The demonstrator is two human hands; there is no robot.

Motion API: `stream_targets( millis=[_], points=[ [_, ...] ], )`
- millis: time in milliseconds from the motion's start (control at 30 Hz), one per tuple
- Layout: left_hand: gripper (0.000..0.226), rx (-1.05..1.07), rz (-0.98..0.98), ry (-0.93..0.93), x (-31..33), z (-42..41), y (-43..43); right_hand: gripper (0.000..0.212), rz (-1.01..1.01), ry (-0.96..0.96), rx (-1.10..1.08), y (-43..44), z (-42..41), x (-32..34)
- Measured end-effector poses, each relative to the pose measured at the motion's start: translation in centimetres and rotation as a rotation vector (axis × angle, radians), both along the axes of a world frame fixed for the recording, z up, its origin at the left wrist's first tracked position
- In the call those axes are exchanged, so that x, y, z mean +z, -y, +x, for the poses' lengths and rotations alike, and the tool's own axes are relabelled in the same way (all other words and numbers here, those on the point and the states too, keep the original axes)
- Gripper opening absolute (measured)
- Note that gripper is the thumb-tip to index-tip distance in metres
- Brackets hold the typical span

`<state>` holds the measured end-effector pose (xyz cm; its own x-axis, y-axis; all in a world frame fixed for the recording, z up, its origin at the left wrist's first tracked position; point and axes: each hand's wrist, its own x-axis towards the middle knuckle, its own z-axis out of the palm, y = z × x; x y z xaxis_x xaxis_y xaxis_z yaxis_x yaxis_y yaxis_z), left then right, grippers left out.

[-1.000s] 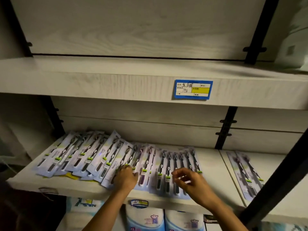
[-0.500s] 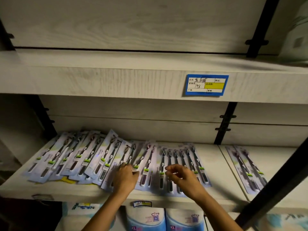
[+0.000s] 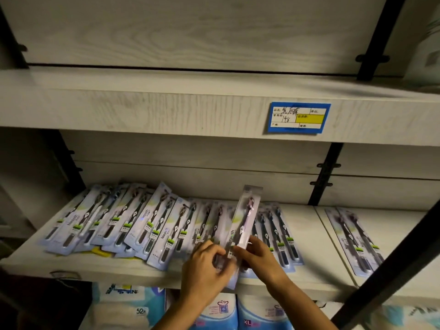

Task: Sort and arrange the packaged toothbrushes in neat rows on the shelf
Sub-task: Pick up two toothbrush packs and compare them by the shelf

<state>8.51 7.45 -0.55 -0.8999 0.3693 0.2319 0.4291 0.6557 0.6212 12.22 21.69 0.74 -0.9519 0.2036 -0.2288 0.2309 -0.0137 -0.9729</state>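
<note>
Several packaged toothbrushes (image 3: pixel 133 222) in pale blue cards lie fanned and overlapping across the wooden shelf (image 3: pixel 71 265). One pack with a pink-handled brush (image 3: pixel 247 215) is raised off the row, standing nearly upright. My left hand (image 3: pixel 202 275) and my right hand (image 3: pixel 259 258) both grip its lower end at the shelf's front edge. A tidier group of dark-handled packs (image 3: pixel 278 234) lies just right of my hands. Two more packs (image 3: pixel 354 236) rest on the neighbouring shelf board to the right.
The upper shelf (image 3: pixel 166 108) with a blue and yellow price label (image 3: pixel 297 117) hangs low over the row. Black uprights (image 3: pixel 326 172) divide the boards, and a dark diagonal bar (image 3: pixel 392 263) crosses the right foreground. Packaged tissue rolls (image 3: pixel 221 310) sit beneath.
Both hands have closed on one pink-handled pack and lifted it up out of the row; earlier they lay flat on the packs. The view has shifted left.
</note>
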Motion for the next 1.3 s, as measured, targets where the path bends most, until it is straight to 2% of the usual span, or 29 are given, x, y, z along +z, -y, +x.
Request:
stream_targets(
  millis=[100, 233, 300, 467, 633, 733, 833, 900, 967, 1067, 1233, 1300],
  points=[
    [0.015, 0.063, 0.038, 0.116, -0.6, -2.4, 0.8, 0.024, 0.03, 0.003, -0.026, -1.1, 0.4, 0.3],
    [0.055, 0.11, -0.221, 0.247, -1.1, -5.5, 0.1, 0.03, -0.015, 0.018, -0.04, -2.0, 1.0, 0.7],
    [0.063, 0.114, -0.333, 0.29, -1.4, -6.2, -0.7, 0.03, 0.0, 0.02, -0.026, -2.2, 1.3, 0.7],
    [0.043, 0.149, -0.39, 0.305, -2.0, -7.7, -1.4, 0.026, 0.075, 0.019, -0.006, -2.6, 1.8, 0.6],
    [0.051, 0.186, -0.344, 0.339, -2.8, -8.6, -0.5, 0.024, 0.107, 0.011, 0.02, -2.4, 1.9, 1.0],
    [0.064, 0.237, -0.187, 0.356, -2.6, -8.5, 0.1, 0.028, 0.152, 0.006, 0.033, -2.4, 1.8, 1.5],
    [0.05, 0.246, 0.145, 0.43, -1.9, -7.4, 0.6, 0.029, 0.182, 0.013, 0.042, -2.8, 1.8, 1.8],
    [0.043, 0.153, 0.412, 0.543, -1.4, -6.3, 1.2, 0.03, 0.188, -0.001, 0.051, -3.1, 1.9, 2.1],
    [0.045, 0.024, 0.564, 0.638, -0.8, -5.2, 2.0, 0.03, 0.179, -0.023, 0.051, -3.2, 2.1, 2.3],
    [0.055, -0.11, 0.674, 0.738, 0.2, -3.5, 3.1, 0.034, 0.152, -0.058, 0.037, -3.4, 2.8, 2.4],
    [0.064, -0.178, 0.741, 0.794, 1.1, -1.0, 3.1, 0.04, 0.179, -0.113, 0.034, -3.7, 4.6, 2.5],
    [0.059, -0.197, 0.743, 0.786, 1.4, 0.0, 2.5, 0.041, 0.189, -0.138, 0.03, -4.0, 5.8, 2.6]
  ],
)
